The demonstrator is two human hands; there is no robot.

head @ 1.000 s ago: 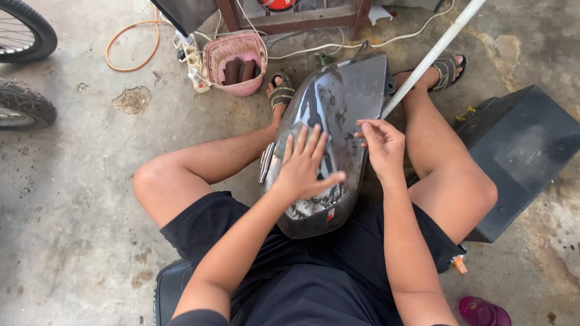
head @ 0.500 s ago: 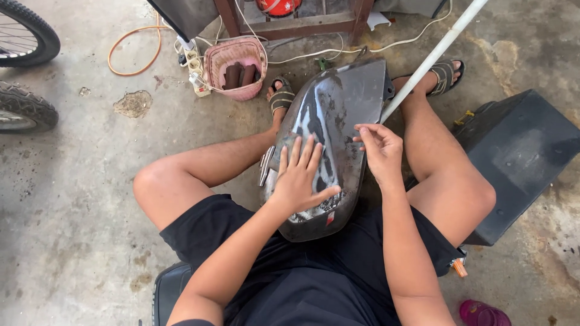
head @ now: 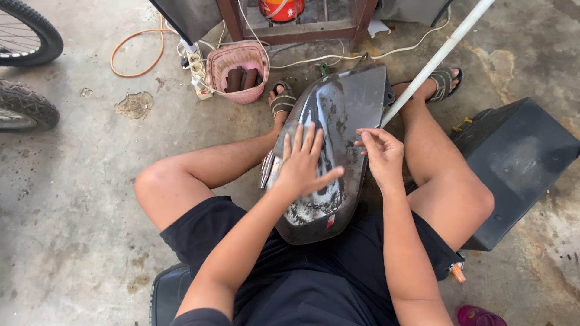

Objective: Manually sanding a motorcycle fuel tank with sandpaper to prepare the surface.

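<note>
A dark, glossy, curved vehicle body panel (head: pixel 344 102) with scuffed, worn patches stands between my bare legs, its lower end against my lap. My left hand (head: pixel 305 166) lies flat on its middle with the fingers spread and holds nothing. My right hand (head: pixel 380 154) is at the panel's right edge, thumb and fingertips pinched on something small and thin that touches the surface. What that small thing is, I cannot make out.
A white pipe (head: pixel 441 57) slants from the upper right to the panel's edge. A pink basket (head: pixel 238 72), a power strip (head: pixel 196 75) and an orange cable (head: pixel 136 57) lie ahead. A black box (head: pixel 519 157) is right; two bicycle wheels (head: pixel 24 108) left.
My left hand has shifted slightly on the panel and stays flat. My right hand keeps its pinch at the right edge, barely moved.
</note>
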